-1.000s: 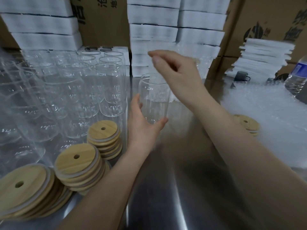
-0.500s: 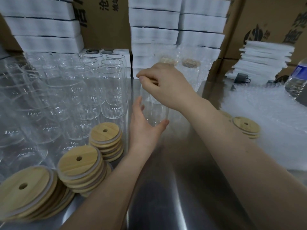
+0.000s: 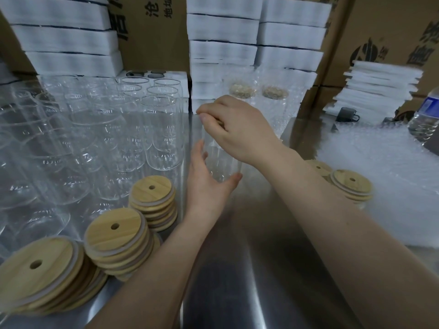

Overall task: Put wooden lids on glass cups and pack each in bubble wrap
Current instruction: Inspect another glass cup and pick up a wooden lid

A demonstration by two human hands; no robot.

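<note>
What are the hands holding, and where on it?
One glass cup: left hand grips its lower side, right hand curls over its rim; what its palm covers is hidden.

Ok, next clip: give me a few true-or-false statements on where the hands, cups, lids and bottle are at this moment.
1. The left hand grips a glass cup standing on the metal table. True.
2. The right hand lies flat on the table. False: it is over the cup's mouth, fingers curled.
3. Stacks of wooden lids lie left of the left arm. True.
4. The water bottle stands at the far left. False: it is at the right edge.
5. No cup is wrapped yet. False: two bubble-wrapped cups stand behind the hands.
</note>
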